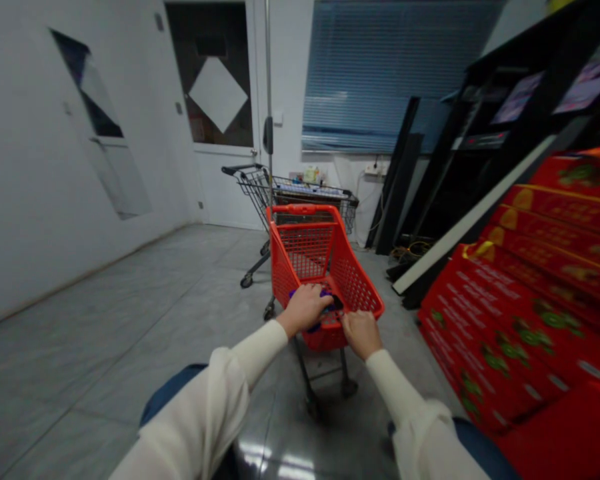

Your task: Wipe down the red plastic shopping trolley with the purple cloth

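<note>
We have both bare hands at the near end of a red shopping cart (363, 287), which stands on the grey floor (145, 300) in front of us. Our left hand (307, 310) lies over a purple and dark object (336, 303) at the cart's near end, the fingers bent down onto it; much of the object is hidden beneath the hand, so we cannot tell whether we grip it firmly or only press on it. Our right hand (363, 333) is clenched around the cart's near rim, just beside that object, knuckles up.

Behind the red cart we see a black wire cart (351, 200) with several small items in it. Farther behind, to the left of the red cart, is a white door (225, 187) with a dark pane and a white diamond-shaped sheet (219, 95); behind it to the right, closed blinds (370, 80) cover a window. To the right of the red cart, red printed boxes (520, 320) are stacked, with a long pale board (473, 217) leaning just beyond them.
</note>
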### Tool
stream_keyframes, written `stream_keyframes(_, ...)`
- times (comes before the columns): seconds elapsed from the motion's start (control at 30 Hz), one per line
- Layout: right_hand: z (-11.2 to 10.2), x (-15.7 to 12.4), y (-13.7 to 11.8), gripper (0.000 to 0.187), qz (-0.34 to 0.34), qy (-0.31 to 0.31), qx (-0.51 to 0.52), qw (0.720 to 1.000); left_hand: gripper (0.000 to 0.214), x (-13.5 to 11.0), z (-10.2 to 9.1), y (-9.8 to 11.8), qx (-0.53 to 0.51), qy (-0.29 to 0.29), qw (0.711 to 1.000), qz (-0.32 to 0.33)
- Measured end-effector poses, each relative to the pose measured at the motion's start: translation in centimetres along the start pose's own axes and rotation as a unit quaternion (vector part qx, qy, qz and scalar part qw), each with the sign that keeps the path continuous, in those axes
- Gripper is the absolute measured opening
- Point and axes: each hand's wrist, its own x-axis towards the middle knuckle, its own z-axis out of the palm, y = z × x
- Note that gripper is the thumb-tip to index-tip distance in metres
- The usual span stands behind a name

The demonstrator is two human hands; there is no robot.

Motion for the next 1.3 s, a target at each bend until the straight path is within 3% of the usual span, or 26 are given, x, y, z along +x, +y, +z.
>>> stream_keyframes(0.13, 0.2, -0.5, 0.0, 0.031, -0.007, 0.012, -0.002, 1.0, 0.035, 2.0, -0.9, -2.9, 0.026, -0.007, 0.997, -0.075)
stream_keyframes(0.2, 0.4, -0.6, -0.1, 0.032, -0.006, 0.017, -0.004, 1.0, 0.035, 2.2, -1.1, -3.2, 0.03, -0.002, 0.996, -0.086)
stream_keyframes(0.4, 0.6, -0.4, -0.2, 0.027, 0.015, 0.022, -0.006, 1.0, 0.032, -0.4, -0.3, 1.0, 0.013, 0.005, 1.0, -0.014)
stream_keyframes(0.5, 0.5, -0.7, 0.0, 0.026, 0.005, 0.018, -0.003, 1.0, 0.031, -0.7, -0.1, 1.6, 0.004, 0.001, 1.0, 0.016)
stream_keyframes(0.6, 0.4, -1.2, -0.3, 0.026, 0.007, 0.028, 0.0, 1.0, 0.035, 0.3, -0.4, -0.6, 0.014, 0.0, 1.0, -0.01)
stream_keyframes(0.77, 0.5, -2.0, -2.5, 0.035, 0.031, 0.055, 0.004, 0.998, 0.035, 1.1, -1.1, -4.0, 0.016, 0.003, 0.993, -0.12)
stream_keyframes(0.9, 0.5, -2.1, -4.2, 0.033, 0.041, 0.078, 0.009, 0.996, 0.035, -1.0, -0.9, -2.3, 0.012, 0.011, 0.993, -0.12)
stream_keyframes(1.0, 0.5, -1.8, -4.8, 0.034, 0.051, 0.084, 0.01, 0.995, 0.028, -2.9, -0.6, -0.3, 0.016, 0.014, 0.997, -0.069)
stream_keyframes(1.07, 0.5, -1.7, -5.1, 0.034, 0.055, 0.087, 0.012, 0.995, 0.027, -3.3, -0.4, -0.1, 0.02, 0.012, 0.999, -0.039)
stream_keyframes(1.17, 0.5, -1.6, -5.6, 0.034, 0.064, 0.099, 0.011, 0.993, 0.03, -2.3, -0.8, -1.9, 0.024, 0.003, 0.999, -0.038)
stream_keyframes(1.3, 0.6, -1.6, -6.4, 0.037, 0.071, 0.113, 0.007, 0.991, 0.035, 0.0, -1.6, -5.0, 0.026, 0.0, 0.995, -0.094)
